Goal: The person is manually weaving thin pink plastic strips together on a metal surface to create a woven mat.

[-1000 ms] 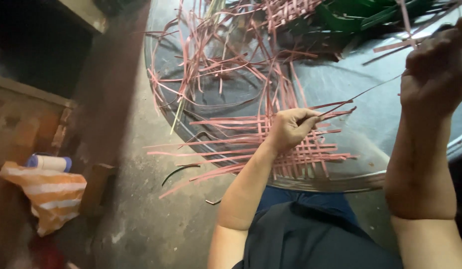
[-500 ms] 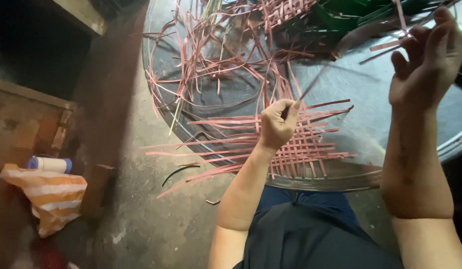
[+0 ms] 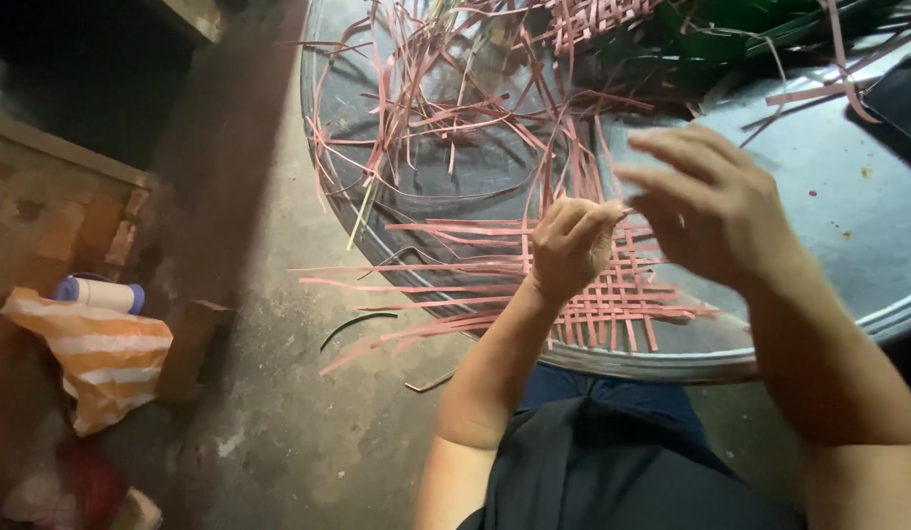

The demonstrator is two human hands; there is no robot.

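The strips (image 3: 446, 231) are pale pink, and the woven mat (image 3: 613, 294) of them shows a pink checker pattern of crossing bands. The round tray (image 3: 829, 226) under them is grey and shiny. At its far side lie dark green strips (image 3: 740, 34). The bag (image 3: 97, 353) on the grey floor (image 3: 298, 432) has orange and white stripes. The bottle (image 3: 100, 292) is white with a blue cap.

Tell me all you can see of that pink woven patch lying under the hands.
The pink woven patch is a flat lattice of thin strips crossed over and under, plastic or split cane by the look. It lies at the near edge of the round grey metal table, unfinished, long loose ends trailing left past the rim. The left hand rests on it.
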